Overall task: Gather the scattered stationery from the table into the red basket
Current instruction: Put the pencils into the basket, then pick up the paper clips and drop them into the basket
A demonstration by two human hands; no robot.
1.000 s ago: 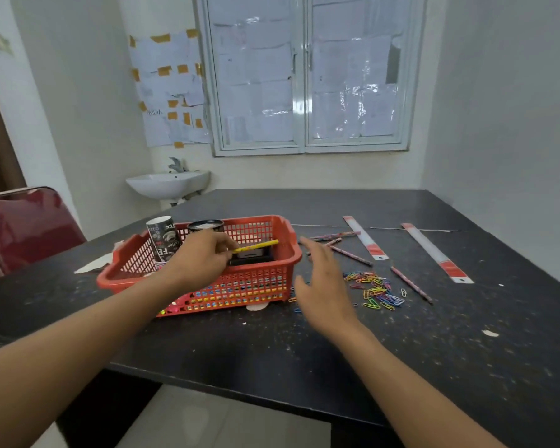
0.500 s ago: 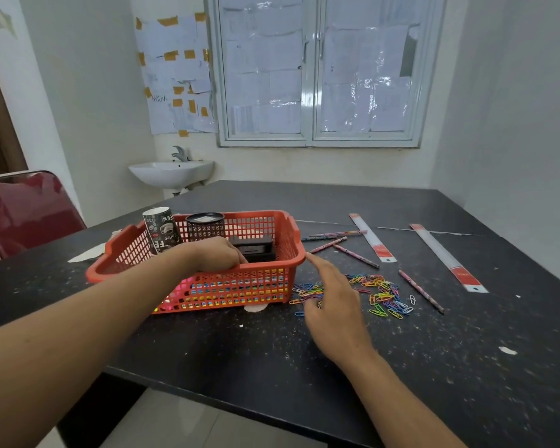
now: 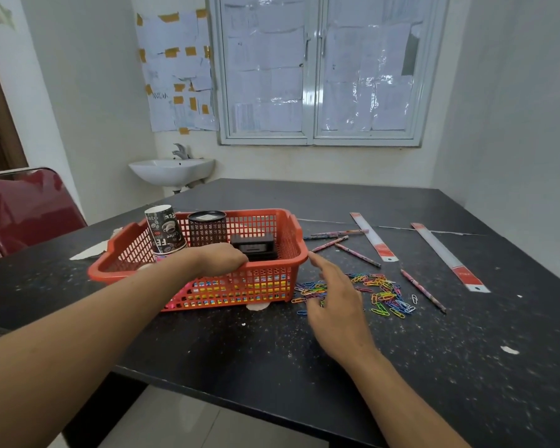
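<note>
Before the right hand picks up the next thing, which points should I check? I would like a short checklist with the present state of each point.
1. The right hand is free: ok, fingers straight, holding nothing.
2. The paper clips are in reach: ok, the pile lies just under and beside that hand.
3. The red basket stands upright, close to the clips: ok.
4. The left hand is empty: cannot tell, its fingers dip inside the basket, out of sight.
5. The table is cleared: not ok, pencils and rulers lie outside the basket.
</note>
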